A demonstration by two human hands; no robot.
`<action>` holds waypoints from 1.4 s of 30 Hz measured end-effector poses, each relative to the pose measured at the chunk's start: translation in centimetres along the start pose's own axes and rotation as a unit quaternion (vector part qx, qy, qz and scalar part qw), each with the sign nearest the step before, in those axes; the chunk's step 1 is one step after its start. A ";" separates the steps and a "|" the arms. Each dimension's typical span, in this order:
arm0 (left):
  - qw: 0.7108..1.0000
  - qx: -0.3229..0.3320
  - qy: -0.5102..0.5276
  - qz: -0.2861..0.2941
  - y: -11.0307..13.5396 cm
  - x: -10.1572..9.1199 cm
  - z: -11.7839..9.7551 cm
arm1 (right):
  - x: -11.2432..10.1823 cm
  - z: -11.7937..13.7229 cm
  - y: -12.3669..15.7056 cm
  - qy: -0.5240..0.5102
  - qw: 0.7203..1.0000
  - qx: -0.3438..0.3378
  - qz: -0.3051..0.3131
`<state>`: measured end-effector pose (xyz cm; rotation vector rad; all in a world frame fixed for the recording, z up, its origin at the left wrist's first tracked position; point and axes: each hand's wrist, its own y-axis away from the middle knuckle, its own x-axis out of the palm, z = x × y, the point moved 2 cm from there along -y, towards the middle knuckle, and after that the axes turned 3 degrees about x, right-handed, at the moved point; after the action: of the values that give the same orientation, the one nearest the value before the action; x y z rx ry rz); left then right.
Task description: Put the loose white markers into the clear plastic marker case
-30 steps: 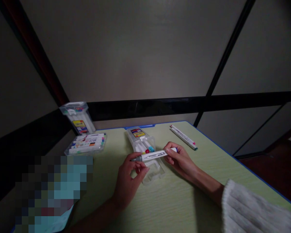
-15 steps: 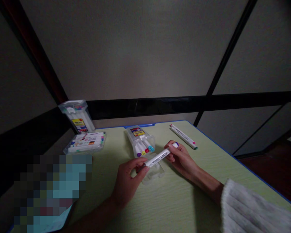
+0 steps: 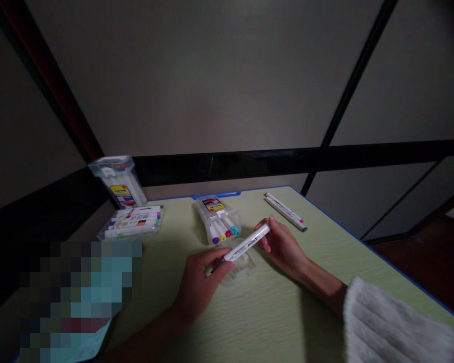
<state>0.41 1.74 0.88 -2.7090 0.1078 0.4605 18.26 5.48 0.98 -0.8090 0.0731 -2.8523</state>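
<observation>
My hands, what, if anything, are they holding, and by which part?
A marker: the left hand grips its lower end, the right hand its upper end.

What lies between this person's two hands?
A white marker reaches from left hand to right hand, above a clear lid, in the head view.

Your right hand hides the far tip of the marker; right of it, your sleeve is cropped.

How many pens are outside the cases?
3: one pen between the left hand and right hand; a pink-tipped pen and green-tipped pen on the table's right. Others may be hidden.
</observation>
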 end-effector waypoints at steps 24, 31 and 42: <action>0.999 0.037 -0.011 -0.020 -0.2 -0.2 -0.4 | 0.4 0.2 0.3 0.023 1.000 -0.008 0.009; 0.994 0.072 -0.033 -0.073 -0.3 -0.4 -0.3 | 0.3 0.0 0.1 0.002 1.000 0.002 0.001; 0.996 0.022 0.000 -0.084 -0.4 -0.2 0.1 | 0.3 -0.1 0.1 0.000 1.000 0.002 0.006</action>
<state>0.25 2.13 1.04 -2.6479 -0.1070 0.4028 18.01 5.33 1.03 -0.8064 0.0705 -2.8402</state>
